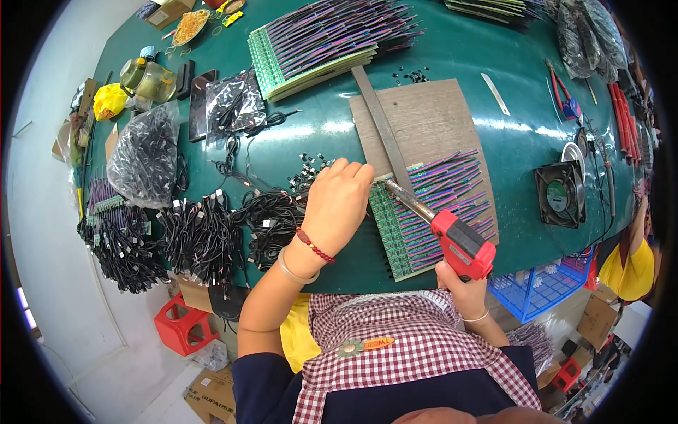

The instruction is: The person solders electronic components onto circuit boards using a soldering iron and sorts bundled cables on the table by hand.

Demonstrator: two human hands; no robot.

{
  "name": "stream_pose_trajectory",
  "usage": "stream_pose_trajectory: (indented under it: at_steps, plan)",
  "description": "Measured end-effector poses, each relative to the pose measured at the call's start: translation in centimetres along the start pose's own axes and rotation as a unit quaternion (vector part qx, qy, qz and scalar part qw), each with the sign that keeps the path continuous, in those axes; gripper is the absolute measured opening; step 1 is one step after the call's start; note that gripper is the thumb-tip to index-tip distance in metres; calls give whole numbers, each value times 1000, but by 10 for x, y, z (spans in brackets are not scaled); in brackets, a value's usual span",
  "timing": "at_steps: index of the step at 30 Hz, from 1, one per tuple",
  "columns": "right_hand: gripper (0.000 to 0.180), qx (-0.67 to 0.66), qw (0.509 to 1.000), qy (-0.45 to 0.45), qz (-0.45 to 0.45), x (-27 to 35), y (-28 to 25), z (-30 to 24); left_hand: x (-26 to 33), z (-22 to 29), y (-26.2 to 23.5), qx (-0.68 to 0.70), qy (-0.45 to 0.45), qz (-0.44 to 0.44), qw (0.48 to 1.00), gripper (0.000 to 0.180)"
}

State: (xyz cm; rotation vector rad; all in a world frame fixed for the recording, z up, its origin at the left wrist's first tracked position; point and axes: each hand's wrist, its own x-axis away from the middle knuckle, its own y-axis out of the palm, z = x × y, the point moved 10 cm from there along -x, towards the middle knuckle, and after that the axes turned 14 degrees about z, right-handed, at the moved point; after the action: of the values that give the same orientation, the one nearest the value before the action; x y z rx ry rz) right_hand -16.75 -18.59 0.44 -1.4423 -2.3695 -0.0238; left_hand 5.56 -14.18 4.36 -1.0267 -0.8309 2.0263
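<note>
My right hand [462, 291] grips the handle of a red and black soldering gun [462, 247]. The gun's metal tip points up and left, at the top edge of a green circuit board panel [390, 237] with rows of purple and black wires [452, 194]. Beside that same edge is my left hand [337, 205], its fingers bent together; whatever they pinch is hidden. Under the panel lies a brown wooden board [441, 116], and a flat metal bar [381, 124] crosses it. Small black parts [307, 169] are scattered just beyond my left hand.
A stack of wired panels [265, 67] sits at the far side. Bundles of black cables [201, 230] and a plastic bag of parts [145, 159] fill the left. Rightward are a small black fan [559, 196], red-handled pliers [558, 85] and a blue basket [533, 290] below the table edge.
</note>
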Motion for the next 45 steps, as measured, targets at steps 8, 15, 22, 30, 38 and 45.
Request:
stream_pose_trajectory:
  at_steps: [8, 15, 22, 30, 38, 45]
  plan:
    - [18, -39, 996, 66, 35, 5, -9, 4, -1, 0, -1, 0, -2, 0, 1000, 10]
    - [18, -23, 998, 50, 20, 2, -3, 3, 0, 0, 0, 1, -5, 5, 1000, 9]
    - [28, 0, 1000, -7, 5, 1, 0, -2, -2, 0, 1, -1, -12, 8, 1000, 8]
    - [19, -27, 999, 33, 24, 4, -7, 1, -2, -2, 2, 0, -14, 6, 1000, 8]
    - [11, -37, 998, 47, 35, 4, -9, 2, -2, -1, 1, -4, -16, 3, 1000, 7]
    - [13, -39, 997, 54, 29, 5, -8, 5, -2, -1, 2, -13, -16, -2, 1000, 8]
